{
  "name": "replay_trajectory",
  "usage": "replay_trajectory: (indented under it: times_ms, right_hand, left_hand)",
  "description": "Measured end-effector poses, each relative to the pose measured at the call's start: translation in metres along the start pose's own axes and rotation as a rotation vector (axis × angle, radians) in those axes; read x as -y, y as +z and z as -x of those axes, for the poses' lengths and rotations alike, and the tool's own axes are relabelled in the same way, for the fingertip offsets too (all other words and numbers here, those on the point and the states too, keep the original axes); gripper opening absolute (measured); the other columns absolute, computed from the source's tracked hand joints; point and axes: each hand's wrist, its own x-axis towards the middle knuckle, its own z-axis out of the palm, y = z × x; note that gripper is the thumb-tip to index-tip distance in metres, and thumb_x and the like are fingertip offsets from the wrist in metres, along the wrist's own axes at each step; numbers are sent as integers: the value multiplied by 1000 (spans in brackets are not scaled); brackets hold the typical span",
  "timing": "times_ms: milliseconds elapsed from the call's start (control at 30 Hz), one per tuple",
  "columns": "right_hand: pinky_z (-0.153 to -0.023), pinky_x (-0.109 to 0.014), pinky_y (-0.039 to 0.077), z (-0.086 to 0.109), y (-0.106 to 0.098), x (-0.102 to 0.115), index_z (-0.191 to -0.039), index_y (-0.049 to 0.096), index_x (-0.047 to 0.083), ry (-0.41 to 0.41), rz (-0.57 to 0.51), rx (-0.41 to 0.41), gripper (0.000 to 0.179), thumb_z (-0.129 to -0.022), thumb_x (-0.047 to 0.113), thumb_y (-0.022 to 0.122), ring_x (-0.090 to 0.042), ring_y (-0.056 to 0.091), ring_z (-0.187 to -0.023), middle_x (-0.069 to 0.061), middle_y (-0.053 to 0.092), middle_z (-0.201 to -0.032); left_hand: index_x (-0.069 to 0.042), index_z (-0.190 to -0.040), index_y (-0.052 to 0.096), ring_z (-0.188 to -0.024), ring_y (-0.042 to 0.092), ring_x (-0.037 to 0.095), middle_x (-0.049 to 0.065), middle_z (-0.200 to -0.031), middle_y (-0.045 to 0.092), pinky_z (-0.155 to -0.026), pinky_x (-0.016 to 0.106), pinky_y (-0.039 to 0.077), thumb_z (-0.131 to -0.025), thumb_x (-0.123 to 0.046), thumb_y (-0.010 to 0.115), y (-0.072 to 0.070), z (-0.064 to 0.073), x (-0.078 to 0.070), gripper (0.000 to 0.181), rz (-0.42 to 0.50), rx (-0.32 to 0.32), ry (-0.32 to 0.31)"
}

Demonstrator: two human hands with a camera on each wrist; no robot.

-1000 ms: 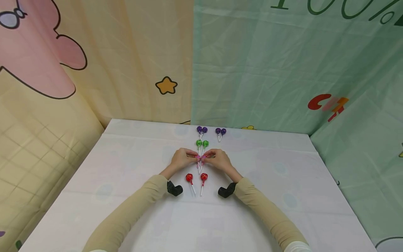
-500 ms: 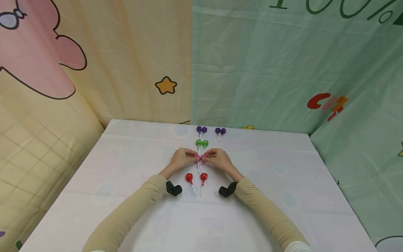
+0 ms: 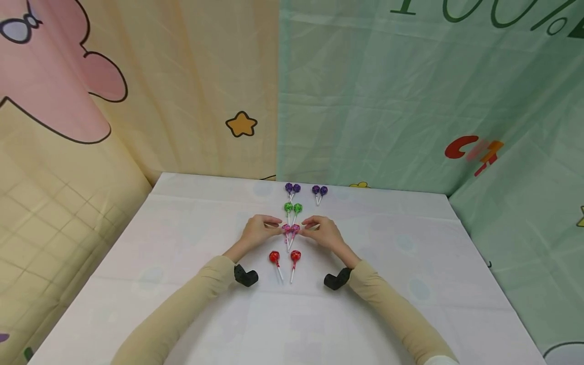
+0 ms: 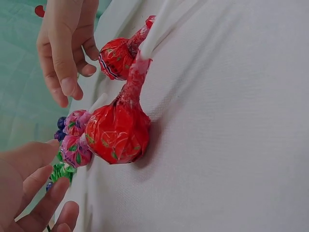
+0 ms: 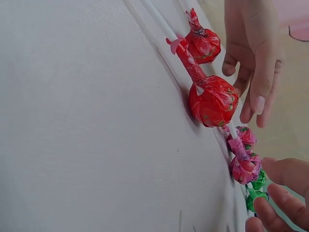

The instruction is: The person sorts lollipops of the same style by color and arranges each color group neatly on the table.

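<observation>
Two pink lollipops (image 3: 295, 229) lie side by side on the white table, their sticks converging toward the near side. My left hand (image 3: 261, 230) is just left of them, thumb and fingers parted. On their right, my right hand (image 3: 324, 232) has its fingers spread apart too, holding nothing. In the left wrist view a gap shows between the left fingers (image 4: 46, 203) and the pink lollipops (image 4: 76, 151). Closer to the person lie two red lollipops (image 3: 295, 256), set apart from each other. Two green lollipops (image 3: 298, 208) lie just beyond the pink pair.
At the far edge of the table (image 3: 388, 243) lie two pairs of purple lollipops, one behind the green pair (image 3: 293, 188) and one to the right (image 3: 320, 190). Printed curtains (image 3: 365, 101) stand behind the table and at both sides.
Both hands have let go of the pink lollipops and drawn apart, the left hand to the left and the right hand to the right. The lollipops stay on the table.
</observation>
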Motion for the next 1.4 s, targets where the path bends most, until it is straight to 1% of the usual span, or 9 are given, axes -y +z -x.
replay_trajectory:
  times_ms: [100,267,400,500,633,867,1033,1233,1400]
  right_hand:
    - [-72,-30,51,4,-3,-1,-104,71,12,4,-2,-5,27,-83,27,75,-18,64,-81,-5,72,-95]
    - [-64,-26,44,14,-7,-1,-104,71,11,13,-4,0,27,-83,26,75,-16,59,-74,-5,72,-93]
    - [-65,-25,44,23,-8,-5,-104,71,12,12,4,7,26,-83,27,75,-14,57,-74,-3,72,-92]
    - [-65,-25,44,28,-8,-7,-104,71,12,1,6,14,25,-83,27,75,-13,56,-74,-2,72,-91]
    - [-64,-25,43,36,-8,-7,-103,71,13,-1,-5,38,25,-82,26,76,-13,54,-72,-1,71,-90]
    - [-61,-26,42,49,-5,-4,-103,71,14,-23,-27,72,26,-80,26,77,-12,53,-70,1,71,-90]
    - [-58,-24,39,55,-1,-2,-103,71,14,-52,-31,99,26,-81,26,77,-12,51,-67,0,72,-91]
    - [-56,-24,39,60,3,4,-104,71,14,-49,-31,126,25,-81,25,75,-12,50,-65,-1,72,-93]
    - [-53,-23,37,60,7,6,-104,71,14,-55,-32,144,26,-81,24,75,-12,49,-62,-1,71,-92]
  left_hand:
    - [-9,-109,73,-86,66,20,10,-103,73,-76,30,51,-82,-23,76,-5,5,-1,31,-14,1,10]
    - [-7,-109,73,-84,64,19,10,-103,73,-71,26,48,-82,-21,76,-12,15,0,31,-18,5,18]
    - [-6,-109,72,-82,62,17,10,-102,73,-70,26,48,-82,-21,76,-15,22,3,31,-16,17,29]
    - [-6,-109,72,-82,62,17,10,-100,73,-71,27,48,-82,-20,76,-16,28,6,31,-11,20,50]
    - [-6,-109,72,-85,62,17,9,-99,74,-74,29,47,-81,-19,77,-17,35,8,31,11,27,57]
    - [-7,-111,71,-87,61,16,8,-100,74,-74,27,46,-82,-20,75,-15,48,8,32,33,60,59]
    - [-6,-112,70,-87,63,18,10,-101,73,-72,28,47,-81,-18,76,-13,57,6,34,48,63,37]
    - [-9,-111,70,-80,65,14,7,-97,74,-67,26,47,-79,-21,78,-7,63,5,35,27,48,-14]
    - [-7,-105,72,-70,59,10,6,-89,74,-61,23,42,-77,-20,79,-2,66,6,31,-16,41,3]
